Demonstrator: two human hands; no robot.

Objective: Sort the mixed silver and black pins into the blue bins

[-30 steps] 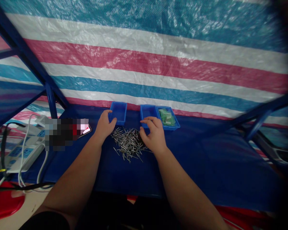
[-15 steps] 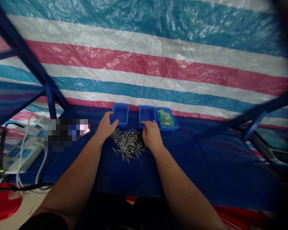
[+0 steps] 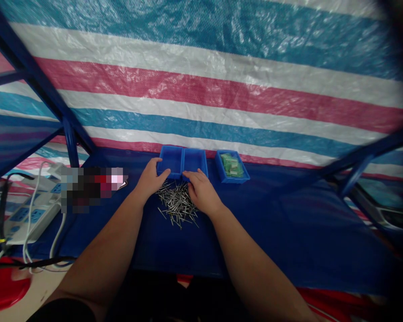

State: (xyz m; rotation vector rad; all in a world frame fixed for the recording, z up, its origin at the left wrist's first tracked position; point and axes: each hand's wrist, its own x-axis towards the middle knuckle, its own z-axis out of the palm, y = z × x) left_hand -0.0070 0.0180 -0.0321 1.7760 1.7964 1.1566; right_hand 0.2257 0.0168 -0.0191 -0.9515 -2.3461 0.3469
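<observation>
Two shallow blue plastic bins stand side by side, touching, at the back of the blue table. My left hand (image 3: 152, 178) grips the left bin (image 3: 172, 159) at its left side and near edge, thumb apart from the fingers. My right hand (image 3: 203, 191) grips the near rim of the middle bin (image 3: 195, 161), its fingertips over the edge. Both bins look bare inside. Between my hands, a heap of thin metal pins or rods (image 3: 177, 205) lies on the table in front of the bins; their exact kind is too small to tell.
A third blue bin (image 3: 235, 180) holding green-wrapped packets (image 3: 231, 164) stands apart on the right. Power strips (image 3: 36, 217) with cables lie on the left, beside a pixelated area. A striped tarp (image 3: 201, 85) hangs behind the table (image 3: 272, 232); blue frame bars flank it.
The middle bin has slid left with my right hand, away from the bin of green packets and up against the left bin. My left hand and the left bin have shifted slightly right.
</observation>
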